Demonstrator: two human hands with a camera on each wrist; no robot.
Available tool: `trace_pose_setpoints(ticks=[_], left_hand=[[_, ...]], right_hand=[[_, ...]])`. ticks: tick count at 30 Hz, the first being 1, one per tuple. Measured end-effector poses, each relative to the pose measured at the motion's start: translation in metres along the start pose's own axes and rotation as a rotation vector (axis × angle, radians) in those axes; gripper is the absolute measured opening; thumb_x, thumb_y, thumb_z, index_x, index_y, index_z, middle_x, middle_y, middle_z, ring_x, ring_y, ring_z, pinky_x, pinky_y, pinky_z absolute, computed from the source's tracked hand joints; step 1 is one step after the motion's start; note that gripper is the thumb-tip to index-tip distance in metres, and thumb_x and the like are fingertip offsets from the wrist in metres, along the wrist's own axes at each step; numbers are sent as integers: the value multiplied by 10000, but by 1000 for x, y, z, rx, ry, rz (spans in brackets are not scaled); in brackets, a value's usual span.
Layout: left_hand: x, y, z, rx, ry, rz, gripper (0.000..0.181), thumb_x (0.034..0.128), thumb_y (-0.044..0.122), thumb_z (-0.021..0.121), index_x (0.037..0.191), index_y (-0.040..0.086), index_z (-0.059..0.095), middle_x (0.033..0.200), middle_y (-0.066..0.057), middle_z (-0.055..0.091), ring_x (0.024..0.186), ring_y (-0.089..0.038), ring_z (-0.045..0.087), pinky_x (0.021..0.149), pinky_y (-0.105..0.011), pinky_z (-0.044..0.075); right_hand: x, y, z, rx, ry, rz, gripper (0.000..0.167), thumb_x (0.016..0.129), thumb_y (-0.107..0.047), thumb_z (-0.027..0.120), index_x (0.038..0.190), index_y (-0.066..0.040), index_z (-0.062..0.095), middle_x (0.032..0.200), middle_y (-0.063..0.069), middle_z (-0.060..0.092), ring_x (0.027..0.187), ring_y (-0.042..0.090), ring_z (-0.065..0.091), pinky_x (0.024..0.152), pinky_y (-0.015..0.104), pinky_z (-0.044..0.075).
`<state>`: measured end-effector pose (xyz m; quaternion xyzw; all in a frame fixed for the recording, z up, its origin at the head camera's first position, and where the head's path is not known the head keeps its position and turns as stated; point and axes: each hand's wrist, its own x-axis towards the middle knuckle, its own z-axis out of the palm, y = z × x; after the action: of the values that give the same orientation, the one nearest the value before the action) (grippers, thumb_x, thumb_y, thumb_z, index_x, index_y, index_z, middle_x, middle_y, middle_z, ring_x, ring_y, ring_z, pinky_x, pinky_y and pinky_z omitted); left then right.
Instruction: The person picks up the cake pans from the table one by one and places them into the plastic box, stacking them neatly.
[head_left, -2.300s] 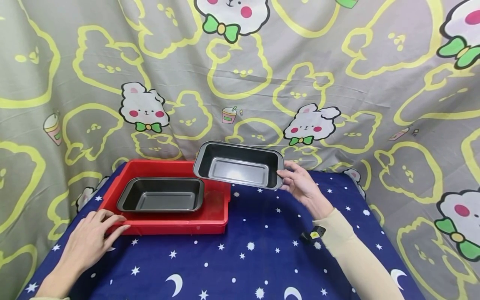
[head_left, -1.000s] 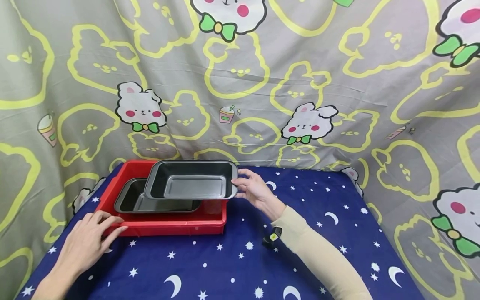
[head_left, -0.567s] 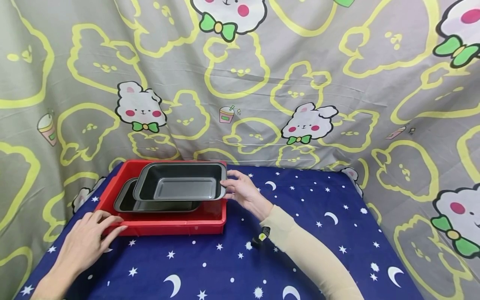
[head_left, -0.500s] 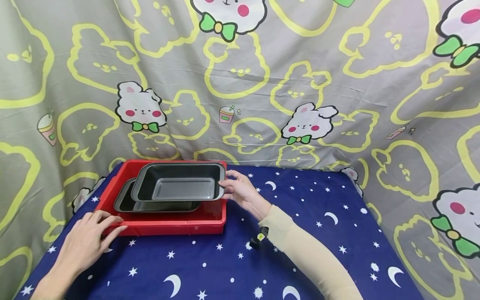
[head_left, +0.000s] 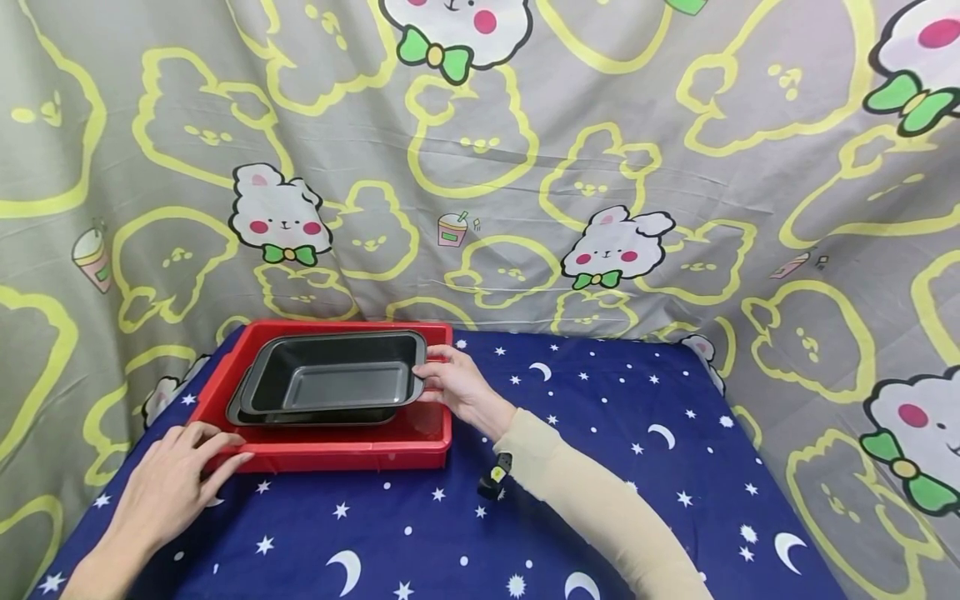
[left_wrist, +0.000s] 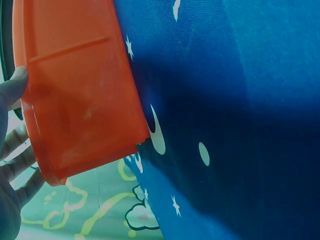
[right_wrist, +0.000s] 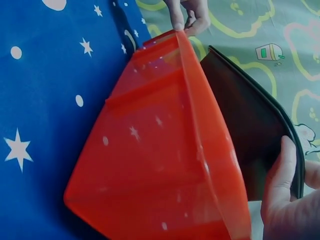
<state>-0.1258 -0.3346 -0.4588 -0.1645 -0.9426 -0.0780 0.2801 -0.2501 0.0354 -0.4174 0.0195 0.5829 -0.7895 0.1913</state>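
Note:
In the head view my right hand (head_left: 465, 385) holds a dark loaf pan (head_left: 337, 379) by its right end, thumb on the rim and fingers beyond it. This pan is slightly tilted over a second loaf pan (head_left: 378, 415), which lies in a red plastic tray (head_left: 345, 457). Most of the lower pan is hidden; whether the two touch, I cannot tell. My left hand (head_left: 176, 475) grips the tray's front left edge. In the left wrist view its thumb (left_wrist: 19, 80) lies on the tray rim. The right wrist view shows the held pan (right_wrist: 240, 115) from outside, above the tray wall.
The tray stands at the back left of a table with a dark blue star-and-moon cloth (head_left: 465, 533). A grey curtain (head_left: 510, 167) with cartoon rabbits hangs right behind the table and along its sides. A small black device (head_left: 495, 477) is on my right wrist.
My right hand has carried the held pan leftward and down from the tray's right side, so it now covers most of the lower pan. My left hand stays on the tray edge.

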Motion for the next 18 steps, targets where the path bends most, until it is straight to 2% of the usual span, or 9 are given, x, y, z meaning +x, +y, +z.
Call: trace_pose_setpoints(ticks=[6, 13, 18], left_hand=[[1, 1, -1, 8, -24, -18, 267, 722, 241, 896, 947, 189, 761, 929, -75, 647, 830, -304, 542, 707, -455, 393], [1, 2, -3, 13, -46, -35, 269, 727, 249, 903, 949, 187, 764, 930, -81, 649, 836, -303, 544, 713, -459, 401], [1, 3, -2, 10, -42, -32, 265, 725, 249, 904, 942, 190, 764, 923, -78, 648, 831, -302, 544, 709, -459, 399]], right_hand=[[5, 5, 10, 6, 2, 10, 308, 931, 87, 647, 1200, -57, 601, 837, 30, 722, 684, 134, 726, 583, 289, 613], [9, 9, 22, 19, 3, 26, 286, 921, 94, 651, 1143, -78, 598, 804, 24, 705, 685, 131, 715, 572, 288, 611], [13, 13, 27, 14, 13, 26, 292, 919, 89, 656, 1153, -74, 597, 798, 40, 697, 675, 136, 712, 572, 295, 613]])
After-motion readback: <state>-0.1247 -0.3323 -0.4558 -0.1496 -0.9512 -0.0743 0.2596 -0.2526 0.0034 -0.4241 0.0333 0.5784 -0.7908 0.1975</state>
